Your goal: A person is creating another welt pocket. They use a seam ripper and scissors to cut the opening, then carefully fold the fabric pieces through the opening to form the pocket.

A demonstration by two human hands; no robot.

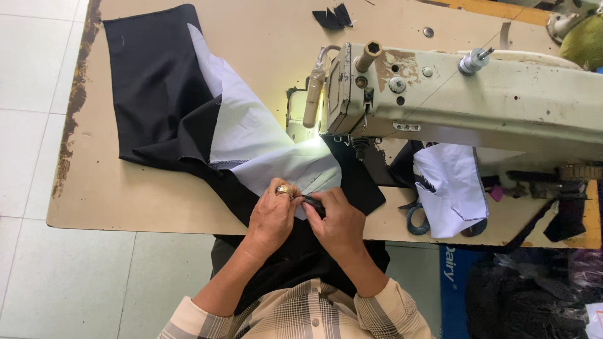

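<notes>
Two hands meet at the near edge of the desk (157,213), just in front of the sewing machine (465,94), and both work on the same small spot of cloth. The left hand (271,216), with a ring on one finger, and the right hand (339,220) pinch a dark fold of the black fabric (157,81) between their fingertips, where it meets the white lining (251,125). Each grip is pressed together on the cloth, thumbs and forefingers nearly touching one another.

From that pinch the fabric runs away up and to the left of the machine, its long axis slanting from the far left corner of the desk down to the hands, then spilling over the edge into the person's lap. The needle area, lit by the machine's lamp, lies just beyond the hands and slightly to the right, so the right hand is the nearer to it.

To the right of the hands, under the machine's arm, lies another white piece (452,188) with scissors (414,220) beside it. Small black scraps (333,17) rest behind the machine. I see no containers on the desk; below the machine's right end a dark bag (521,301) sits on the floor, its contents unclear.
</notes>
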